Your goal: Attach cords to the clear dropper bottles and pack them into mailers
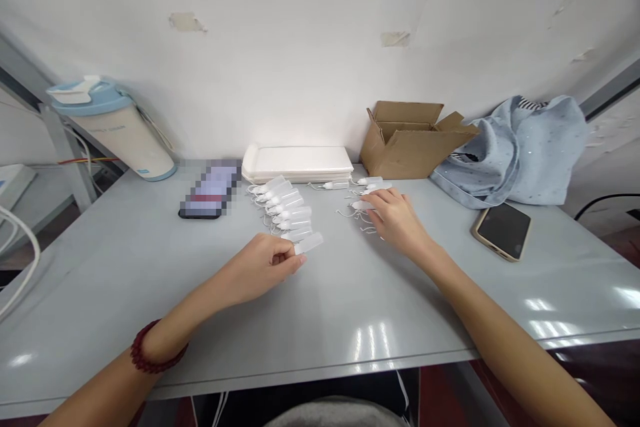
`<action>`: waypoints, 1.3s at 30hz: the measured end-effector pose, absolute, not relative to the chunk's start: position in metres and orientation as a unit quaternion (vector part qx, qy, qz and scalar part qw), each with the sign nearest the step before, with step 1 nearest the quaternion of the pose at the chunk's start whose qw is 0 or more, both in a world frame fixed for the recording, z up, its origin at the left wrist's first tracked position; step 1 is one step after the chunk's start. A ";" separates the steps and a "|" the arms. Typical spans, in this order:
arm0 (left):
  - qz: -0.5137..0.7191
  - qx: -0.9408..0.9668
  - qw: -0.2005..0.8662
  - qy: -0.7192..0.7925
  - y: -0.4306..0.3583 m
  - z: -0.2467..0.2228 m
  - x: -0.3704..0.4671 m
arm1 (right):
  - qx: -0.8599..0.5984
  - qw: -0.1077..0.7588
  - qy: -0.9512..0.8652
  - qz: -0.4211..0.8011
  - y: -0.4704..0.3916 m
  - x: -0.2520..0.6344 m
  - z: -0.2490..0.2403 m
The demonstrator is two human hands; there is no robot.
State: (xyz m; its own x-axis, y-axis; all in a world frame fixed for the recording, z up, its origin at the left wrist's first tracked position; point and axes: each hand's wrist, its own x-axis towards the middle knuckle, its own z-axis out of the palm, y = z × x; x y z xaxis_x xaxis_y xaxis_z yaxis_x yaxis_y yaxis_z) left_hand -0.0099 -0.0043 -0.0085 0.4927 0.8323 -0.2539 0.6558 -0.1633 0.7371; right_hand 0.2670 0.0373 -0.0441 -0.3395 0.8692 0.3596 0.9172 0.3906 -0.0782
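My left hand is closed, pinching a small translucent plastic tube by its capped end, which my fingers hide. Just beyond it lies a slanting row of similar tubes with white tips and thin white strings, their clear ends facing right. Over on the right, my right hand bends down with fingertips and thumb closed about another white-tipped tube. More tubes lie behind that hand, partly covered by it. A single tube rests between the two groups.
White flat trays are stacked against the wall. Beside them stands an open cardboard box, then a light blue cloth bag and a phone. Leftward are a blurred-screen phone and a tilted blue-lidded cup.
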 end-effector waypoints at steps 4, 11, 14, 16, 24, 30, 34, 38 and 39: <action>0.111 0.755 0.423 0.489 -0.004 -0.008 -0.010 | -0.523 0.257 -0.813 -0.025 0.034 0.262 -0.038; 0.131 0.738 0.434 0.500 -0.004 -0.006 -0.009 | -0.533 0.363 -0.756 0.114 0.018 0.249 -0.021; 0.162 0.713 0.443 0.519 -0.004 -0.006 -0.008 | -0.551 0.380 -0.710 0.217 0.011 0.244 -0.013; 0.196 0.692 0.450 0.529 -0.004 -0.006 -0.008 | -0.543 0.375 -0.698 0.276 0.007 0.241 -0.008; 0.227 0.670 0.501 0.498 -0.007 -0.006 -0.005 | -0.474 0.351 -0.685 0.428 0.001 0.236 -0.005; 0.190 0.691 0.521 0.464 -0.011 -0.006 0.000 | -0.451 0.357 -0.665 0.476 -0.002 0.232 -0.006; 0.207 0.683 0.525 0.463 -0.011 -0.007 0.000 | -0.453 0.361 -0.659 0.480 -0.002 0.232 -0.006; 0.238 0.659 0.550 0.454 -0.010 -0.010 -0.001 | -0.446 0.356 -0.657 0.493 -0.002 0.231 -0.008; 0.244 0.655 0.556 0.450 -0.009 -0.010 -0.001 | -0.444 0.354 -0.656 0.496 -0.002 0.230 -0.008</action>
State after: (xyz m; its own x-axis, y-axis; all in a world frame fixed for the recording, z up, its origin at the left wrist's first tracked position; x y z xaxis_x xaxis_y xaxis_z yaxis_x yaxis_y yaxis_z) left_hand -0.0015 -0.0091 -0.0105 0.4756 0.8610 -0.1804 0.3173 0.0233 0.9480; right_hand 0.2304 -0.0023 -0.0083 -0.3543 0.9348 0.0241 0.2319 0.1129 -0.9662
